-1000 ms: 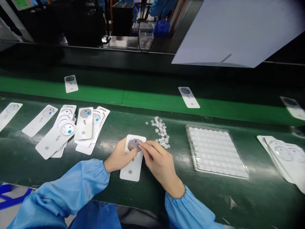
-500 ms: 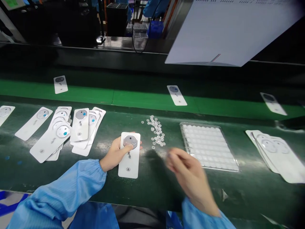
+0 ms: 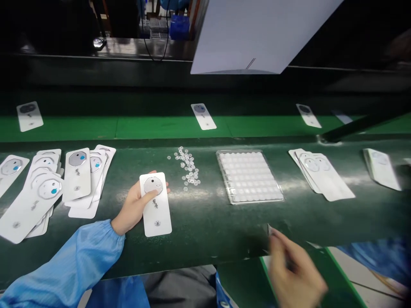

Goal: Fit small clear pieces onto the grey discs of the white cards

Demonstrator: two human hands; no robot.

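My left hand [image 3: 136, 203] grips a white phone back cover [image 3: 157, 220], thumb on its round silver camera area and fingers behind. It is held face up over the green bench. My right hand [image 3: 293, 267] is at the bench's front edge, blurred, with thumb and forefinger pinched together. A small clear scrap [image 3: 269, 229] shows at its fingertips; whether it is held or lies on the bench I cannot tell. Small clear discs [image 3: 192, 175] lie scattered right of the cover. Farther right is a clear tray [image 3: 281, 197] with rows of white round pieces.
Overlapping stacks of similar covers [image 3: 77, 179] lie at left, some with blue dots. More covers [image 3: 330, 179] are at right. Single covers [image 3: 204, 117] rest on the green strip [image 3: 144, 128] behind. A white sheet [image 3: 250, 38] hangs above; a dark bar [image 3: 362, 126] crosses at right.
My right hand has moved from beside the discs down and right to the bench's front edge. My left hand still holds the cover. The view has turned right.
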